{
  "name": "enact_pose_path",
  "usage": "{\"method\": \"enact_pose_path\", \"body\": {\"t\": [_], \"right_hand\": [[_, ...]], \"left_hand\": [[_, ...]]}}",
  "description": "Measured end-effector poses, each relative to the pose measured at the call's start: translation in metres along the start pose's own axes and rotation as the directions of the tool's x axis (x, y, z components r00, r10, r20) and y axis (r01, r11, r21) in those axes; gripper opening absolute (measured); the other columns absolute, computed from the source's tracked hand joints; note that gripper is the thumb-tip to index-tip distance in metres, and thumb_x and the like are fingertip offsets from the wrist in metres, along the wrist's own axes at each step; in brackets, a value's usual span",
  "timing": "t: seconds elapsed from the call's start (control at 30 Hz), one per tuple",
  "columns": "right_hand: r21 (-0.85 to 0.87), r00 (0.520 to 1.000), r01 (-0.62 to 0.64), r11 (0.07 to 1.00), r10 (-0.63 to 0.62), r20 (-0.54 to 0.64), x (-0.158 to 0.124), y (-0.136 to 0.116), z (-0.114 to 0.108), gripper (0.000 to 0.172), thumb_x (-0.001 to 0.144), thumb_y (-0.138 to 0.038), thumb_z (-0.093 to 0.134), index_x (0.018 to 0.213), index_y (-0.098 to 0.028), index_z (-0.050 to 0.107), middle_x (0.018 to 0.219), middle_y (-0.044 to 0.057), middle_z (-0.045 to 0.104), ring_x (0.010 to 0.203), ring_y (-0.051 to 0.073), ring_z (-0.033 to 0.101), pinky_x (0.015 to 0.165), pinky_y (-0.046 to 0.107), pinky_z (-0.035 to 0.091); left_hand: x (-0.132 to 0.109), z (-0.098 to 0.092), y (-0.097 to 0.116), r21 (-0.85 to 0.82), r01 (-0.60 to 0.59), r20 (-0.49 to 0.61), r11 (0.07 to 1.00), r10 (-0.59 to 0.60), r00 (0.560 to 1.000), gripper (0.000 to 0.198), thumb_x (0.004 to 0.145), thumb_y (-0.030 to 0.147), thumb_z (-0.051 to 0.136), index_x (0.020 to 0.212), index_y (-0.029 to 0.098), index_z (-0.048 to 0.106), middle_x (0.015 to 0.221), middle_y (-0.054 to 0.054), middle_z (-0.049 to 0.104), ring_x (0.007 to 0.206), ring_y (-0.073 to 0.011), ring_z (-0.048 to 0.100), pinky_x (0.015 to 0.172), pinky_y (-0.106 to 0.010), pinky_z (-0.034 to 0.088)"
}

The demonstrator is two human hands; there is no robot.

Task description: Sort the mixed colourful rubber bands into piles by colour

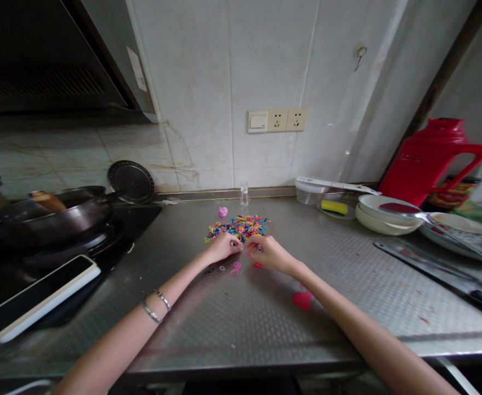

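Observation:
A heap of small coloured rubber bands [237,226] lies on the steel counter [265,307]. My left hand [223,247] and my right hand [267,253] sit together at the heap's near edge, fingers curled and pinched at the bands. What each pinch holds is too small to make out. A few loose pink and pale bands [234,268] lie just below my hands. A red patch [302,299] shows under my right forearm. Two bracelets [156,306] ring my left wrist.
A pan [55,211] sits on the stove at left, with a black-and-white slab [35,299] in front. A small clear bottle [244,195] and pink cap [223,211] stand behind the heap. Plates [384,214], a red thermos jug [430,159] and a knife [438,271] crowd the right.

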State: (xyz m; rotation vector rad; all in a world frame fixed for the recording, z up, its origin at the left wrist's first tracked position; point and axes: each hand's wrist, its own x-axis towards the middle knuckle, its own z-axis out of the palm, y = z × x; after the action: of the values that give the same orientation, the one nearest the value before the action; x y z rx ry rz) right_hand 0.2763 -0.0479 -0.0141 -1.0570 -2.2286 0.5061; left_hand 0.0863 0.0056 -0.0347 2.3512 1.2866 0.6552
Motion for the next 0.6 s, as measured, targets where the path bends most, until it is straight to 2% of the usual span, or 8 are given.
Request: {"method": "enact_pose_path", "body": {"t": [0.13,0.3,0.43,0.6], "right_hand": [[-0.098,0.993,0.1,0.99,-0.093,0.079,-0.004,-0.017,0.019,0.021,0.07,-0.014,0.05,0.087,-0.019,0.061,0.084,0.002,0.063,0.074,0.012,0.055,0.066,0.021,0.039],[-0.159,0.976,0.185,0.97,-0.162,0.149,-0.006,-0.019,0.028,0.018,0.071,-0.015,0.051,0.085,-0.02,0.062,0.082,0.002,0.063,0.078,0.013,0.055,0.069,0.021,0.039],[-0.144,0.986,0.15,0.978,-0.137,0.094,-0.004,-0.013,0.014,0.019,0.074,-0.016,0.049,0.087,-0.02,0.062,0.085,0.003,0.063,0.077,0.012,0.055,0.07,0.021,0.039],[-0.169,0.999,0.001,0.986,-0.01,-0.051,0.0,0.016,-0.017,0.02,0.074,-0.019,0.048,0.087,-0.02,0.063,0.083,0.002,0.064,0.074,0.012,0.055,0.068,0.021,0.04]], "left_hand": [[0.001,0.004,-0.001,-0.005,0.046,-0.006,0.999,-0.046,0.999,0.029,0.066,0.038,0.057,0.076,0.015,0.071,0.051,0.0,0.056,0.047,-0.0105,0.042,0.047,-0.021,0.024],[0.001,0.004,0.002,0.044,0.042,-0.016,0.998,-0.042,0.999,0.027,0.07,0.035,0.052,0.077,0.015,0.07,0.056,-0.001,0.058,0.051,-0.0107,0.044,0.048,-0.02,0.026],[-0.001,-0.002,0.003,0.037,-0.014,0.017,0.999,0.013,1.0,0.026,0.075,0.03,0.049,0.076,0.015,0.069,0.063,-0.001,0.062,0.057,-0.0107,0.048,0.054,-0.02,0.031],[-0.002,-0.021,0.005,-0.031,-0.079,0.039,0.996,0.081,0.996,0.026,0.078,0.029,0.048,0.084,0.013,0.068,0.078,-0.004,0.067,0.065,-0.012,0.053,0.06,-0.02,0.035]]}}
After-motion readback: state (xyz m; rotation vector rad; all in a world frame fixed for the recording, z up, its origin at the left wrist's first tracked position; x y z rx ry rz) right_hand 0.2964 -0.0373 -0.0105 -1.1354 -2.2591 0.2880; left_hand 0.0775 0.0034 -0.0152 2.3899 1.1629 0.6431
